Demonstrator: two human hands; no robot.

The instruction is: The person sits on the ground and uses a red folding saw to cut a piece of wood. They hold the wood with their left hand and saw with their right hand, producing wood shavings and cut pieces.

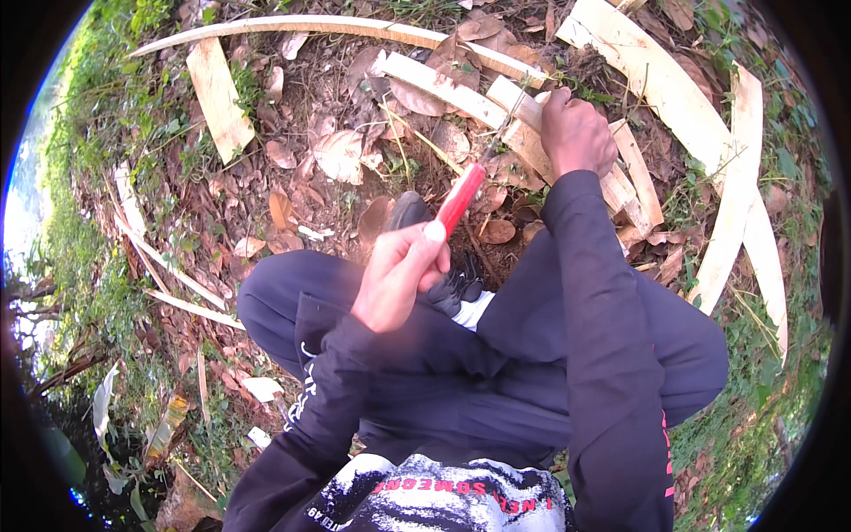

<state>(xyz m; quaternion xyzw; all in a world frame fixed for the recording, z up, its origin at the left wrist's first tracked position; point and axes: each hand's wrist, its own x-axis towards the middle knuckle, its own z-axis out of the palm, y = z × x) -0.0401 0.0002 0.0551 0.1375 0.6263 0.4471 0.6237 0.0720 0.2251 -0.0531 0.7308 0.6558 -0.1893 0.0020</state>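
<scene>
My left hand point(401, 273) is closed around the red handle point(461, 199) of a hand tool, in front of my crossed legs. From the handle a thin dark metal blade point(502, 131) slants up to the right, across the end of a short wood piece point(523, 104). Its exact kind is unclear. My right hand point(576, 135) is closed in a fist at that wood piece and appears to grip it; the fingertips are hidden. Another wood piece point(529, 149) lies just below the blade, partly behind my right hand.
A long curved wood strip point(355, 25) lies at the far side, with a flat board point(220, 99) at far left. Wide planks point(656, 80) and crossed strips point(736, 195) lie on the right. Dry leaves point(341, 155) and green plants cover the soil. My shoe point(409, 211) is near the handle.
</scene>
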